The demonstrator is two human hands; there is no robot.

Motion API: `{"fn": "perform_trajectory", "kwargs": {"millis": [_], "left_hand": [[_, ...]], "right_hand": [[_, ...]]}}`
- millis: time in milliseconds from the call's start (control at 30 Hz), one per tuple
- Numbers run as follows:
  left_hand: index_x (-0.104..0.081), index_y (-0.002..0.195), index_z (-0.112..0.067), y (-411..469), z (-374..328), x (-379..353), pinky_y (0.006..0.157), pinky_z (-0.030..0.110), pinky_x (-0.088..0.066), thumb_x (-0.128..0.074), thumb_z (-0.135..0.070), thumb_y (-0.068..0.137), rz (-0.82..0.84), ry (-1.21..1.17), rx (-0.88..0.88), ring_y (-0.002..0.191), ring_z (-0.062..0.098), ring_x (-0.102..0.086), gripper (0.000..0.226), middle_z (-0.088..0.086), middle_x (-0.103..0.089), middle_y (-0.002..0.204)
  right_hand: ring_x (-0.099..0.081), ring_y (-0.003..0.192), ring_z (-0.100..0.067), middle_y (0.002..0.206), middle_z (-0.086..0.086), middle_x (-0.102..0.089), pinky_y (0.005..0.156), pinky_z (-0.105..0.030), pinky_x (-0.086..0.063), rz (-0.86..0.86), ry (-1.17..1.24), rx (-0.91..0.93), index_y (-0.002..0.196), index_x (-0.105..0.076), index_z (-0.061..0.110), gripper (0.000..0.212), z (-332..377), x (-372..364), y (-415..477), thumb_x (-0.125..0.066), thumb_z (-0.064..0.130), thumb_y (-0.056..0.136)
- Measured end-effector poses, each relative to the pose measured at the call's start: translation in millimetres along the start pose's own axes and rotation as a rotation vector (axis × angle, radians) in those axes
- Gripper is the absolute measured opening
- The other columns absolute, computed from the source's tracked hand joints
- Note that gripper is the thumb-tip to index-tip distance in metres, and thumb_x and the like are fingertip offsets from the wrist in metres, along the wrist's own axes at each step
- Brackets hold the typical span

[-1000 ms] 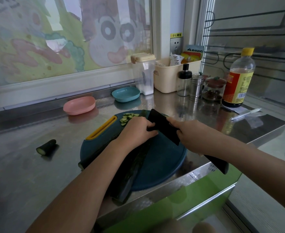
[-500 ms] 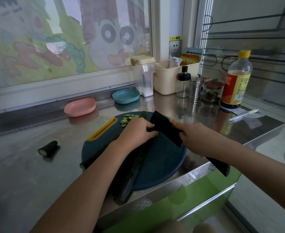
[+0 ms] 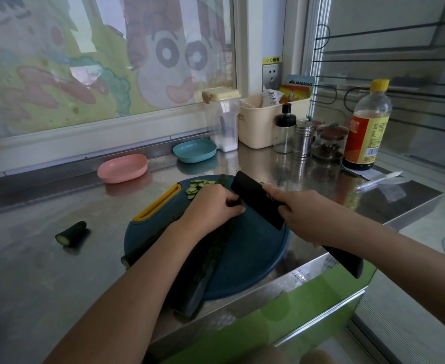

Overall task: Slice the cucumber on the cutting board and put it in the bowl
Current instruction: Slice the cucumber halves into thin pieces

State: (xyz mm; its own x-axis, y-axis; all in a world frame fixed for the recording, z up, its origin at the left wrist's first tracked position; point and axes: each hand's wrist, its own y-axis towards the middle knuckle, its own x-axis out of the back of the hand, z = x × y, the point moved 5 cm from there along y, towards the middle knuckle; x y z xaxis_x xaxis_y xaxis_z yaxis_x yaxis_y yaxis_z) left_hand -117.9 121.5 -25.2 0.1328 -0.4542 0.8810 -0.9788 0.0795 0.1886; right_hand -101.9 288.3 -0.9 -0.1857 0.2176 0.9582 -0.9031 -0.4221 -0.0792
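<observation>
Cucumber point(image 3: 217, 248): lies diagonally across the round blue cutting board point(image 3: 255, 261) at frame centre, near end overhanging toward the lower edge.

At far left, on the steel counter: a cut-off stub point(image 3: 70, 232), well apart from the board. Upper left of the board: pink bowl point(image 3: 123, 168); to its right: teal bowl point(image 3: 194, 151). On the board's far edge: a small heap of slices point(image 3: 197, 186).

Left hand point(image 3: 211, 208): curled over the cucumber near its far end, pinning it down. Knife point(image 3: 258, 199): black blade just beside those knuckles. Right hand point(image 3: 303, 216): wrapped round the knife, forefinger along the blade.

Step in hand, by judgement: slicing, most of the length uncut. Next move probably calls for tucked fingertips, a straight downward cut, then shifting the left hand back. Intended bowl: cannot tell.
</observation>
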Motion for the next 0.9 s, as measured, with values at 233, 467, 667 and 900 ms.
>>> {"fn": "perform_trajectory", "kwargs": {"millis": [233, 467, 667, 900], "left_hand": [[-0.069, 0.115, -0.015, 0.8, -1.7, -0.1, 0.056, 0.015, -0.036, -0.066, -0.032, 0.087, 0.006, 0.042, -0.02, 0.076, 0.01, -0.062, 0.033, 0.003, -0.072, 0.09], [-0.072, 0.109, -0.018, -1.4, -3.9, 1.8, 0.056, 0.017, -0.036, -0.063, -0.029, 0.089, 0.024, 0.058, -0.06, 0.068, 0.006, -0.058, 0.025, -0.001, -0.071, 0.083], [-0.064, 0.123, -0.018, -1.0, -1.9, 3.3, 0.072, 0.017, -0.042, -0.066, -0.032, 0.087, 0.016, 0.033, -0.014, 0.086, 0.004, -0.061, 0.039, 0.0, -0.07, 0.109], [-0.074, 0.101, -0.013, -1.8, -3.1, 3.8, 0.075, 0.036, -0.051, -0.067, -0.031, 0.085, 0.003, 0.059, -0.017, 0.078, 0.013, -0.065, 0.025, 0.004, -0.073, 0.087]], "right_hand": [[-0.058, 0.075, -0.023, 0.077, -0.004, -0.049, 0.074, -0.036, -0.052, -0.005, -0.08, 0.019, 0.149, -0.009, 0.039, 0.059, 2.5, -3.8, 3.1, -0.029, 0.016, 0.099], [-0.043, 0.057, -0.016, 0.069, -0.001, -0.04, 0.058, -0.031, -0.043, -0.005, -0.12, 0.017, 0.149, -0.002, 0.038, 0.065, 7.3, -20.4, 14.9, -0.035, 0.014, 0.097], [-0.051, 0.068, -0.02, 0.077, -0.004, -0.048, 0.068, -0.032, -0.047, 0.0, -0.091, -0.007, 0.149, -0.004, 0.037, 0.063, 1.5, -14.0, 8.2, -0.032, 0.012, 0.098], [-0.053, 0.064, -0.019, 0.067, 0.0, -0.045, 0.066, -0.033, -0.05, -0.044, -0.024, 0.023, 0.148, -0.008, 0.043, 0.058, 0.8, -6.1, -1.0, -0.028, 0.017, 0.1]]}}
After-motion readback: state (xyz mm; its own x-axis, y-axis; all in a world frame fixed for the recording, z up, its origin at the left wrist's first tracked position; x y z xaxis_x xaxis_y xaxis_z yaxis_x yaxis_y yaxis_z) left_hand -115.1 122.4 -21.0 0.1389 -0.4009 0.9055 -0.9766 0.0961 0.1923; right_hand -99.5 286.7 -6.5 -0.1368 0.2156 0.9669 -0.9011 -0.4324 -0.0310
